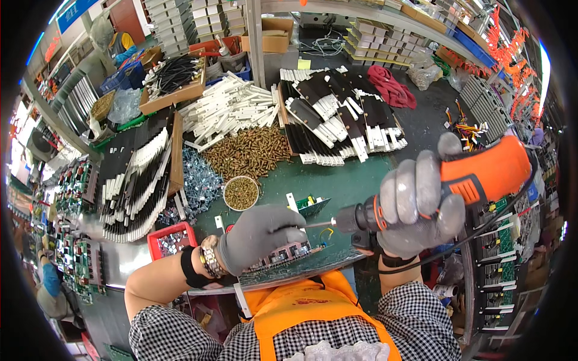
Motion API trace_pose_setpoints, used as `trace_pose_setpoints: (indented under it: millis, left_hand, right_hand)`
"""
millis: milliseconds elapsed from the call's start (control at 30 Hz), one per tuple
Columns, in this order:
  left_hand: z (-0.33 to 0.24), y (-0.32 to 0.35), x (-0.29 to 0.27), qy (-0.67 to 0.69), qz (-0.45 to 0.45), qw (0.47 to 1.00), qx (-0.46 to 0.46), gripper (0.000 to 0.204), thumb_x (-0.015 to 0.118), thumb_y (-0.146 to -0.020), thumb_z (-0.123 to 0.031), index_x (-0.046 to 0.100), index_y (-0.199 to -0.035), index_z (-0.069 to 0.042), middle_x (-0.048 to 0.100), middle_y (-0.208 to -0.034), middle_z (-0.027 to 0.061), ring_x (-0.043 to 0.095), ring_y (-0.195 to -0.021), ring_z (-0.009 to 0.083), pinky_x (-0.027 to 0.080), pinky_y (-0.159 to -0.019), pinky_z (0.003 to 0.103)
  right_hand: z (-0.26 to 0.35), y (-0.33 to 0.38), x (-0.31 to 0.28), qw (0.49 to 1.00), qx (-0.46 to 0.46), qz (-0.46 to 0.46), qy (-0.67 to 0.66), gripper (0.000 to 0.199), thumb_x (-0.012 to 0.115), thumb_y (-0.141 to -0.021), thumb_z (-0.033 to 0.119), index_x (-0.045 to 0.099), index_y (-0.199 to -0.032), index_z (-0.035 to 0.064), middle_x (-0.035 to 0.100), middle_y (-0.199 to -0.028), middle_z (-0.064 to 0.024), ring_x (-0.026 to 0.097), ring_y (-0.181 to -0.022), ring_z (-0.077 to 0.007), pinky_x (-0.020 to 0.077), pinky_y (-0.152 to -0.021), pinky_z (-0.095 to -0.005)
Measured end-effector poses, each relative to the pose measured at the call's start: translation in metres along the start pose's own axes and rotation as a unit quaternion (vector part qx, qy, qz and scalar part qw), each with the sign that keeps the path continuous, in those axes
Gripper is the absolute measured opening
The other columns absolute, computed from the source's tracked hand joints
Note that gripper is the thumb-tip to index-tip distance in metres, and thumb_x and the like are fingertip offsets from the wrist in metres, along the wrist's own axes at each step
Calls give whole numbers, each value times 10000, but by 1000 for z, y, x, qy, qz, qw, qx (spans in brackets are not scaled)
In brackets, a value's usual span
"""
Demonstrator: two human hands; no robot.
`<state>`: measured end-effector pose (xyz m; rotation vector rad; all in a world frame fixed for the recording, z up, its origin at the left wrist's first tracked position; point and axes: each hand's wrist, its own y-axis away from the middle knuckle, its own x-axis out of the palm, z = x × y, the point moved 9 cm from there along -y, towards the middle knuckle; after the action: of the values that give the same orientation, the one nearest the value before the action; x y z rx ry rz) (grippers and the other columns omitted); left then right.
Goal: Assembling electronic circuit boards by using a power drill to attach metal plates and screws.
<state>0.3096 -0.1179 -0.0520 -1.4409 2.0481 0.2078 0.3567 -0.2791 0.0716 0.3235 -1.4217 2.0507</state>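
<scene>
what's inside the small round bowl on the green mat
The bowl is filled to the rim with small brass-coloured screws, like the loose pile behind it. Its bottom is covered by them.

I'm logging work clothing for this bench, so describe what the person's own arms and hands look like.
Both hands wear grey knit gloves: left hand, right hand. The left wrist carries a metal-link watch beside a black band. Short black-and-white checked sleeves cover the upper arms, and the forearms are bare.
</scene>
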Motion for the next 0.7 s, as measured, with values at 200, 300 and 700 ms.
trace_pose_setpoints:
  millis: [200,300,700]
  left_hand:
    - [52,-10,-8,-138,-7,989,-46,627,615,-916,-350,391,-1410,-35,574,-1171,205,579,-1047,360,462,-912,385]
    - [81,-2,6,-97,63,987,-113,591,564,-939,-337,389,-1414,-32,582,-1154,197,587,-1038,355,462,-913,384]
    - [96,8,26,42,91,980,-172,540,583,-928,-221,360,-1405,-101,576,-1217,208,589,-1084,377,482,-900,411]
  right_hand:
    - [-25,6,-24,994,69,-23,83,525,643,-878,182,351,-1291,42,507,-692,-20,525,-558,-150,474,-488,-305]
    - [-38,9,-32,991,84,-35,101,533,651,-842,155,357,-1270,34,501,-679,-17,511,-542,-142,472,-494,-301]
    - [-84,9,-8,950,216,61,218,339,572,-799,-49,456,-1116,-15,537,-957,-77,576,-725,-148,512,-674,-300]
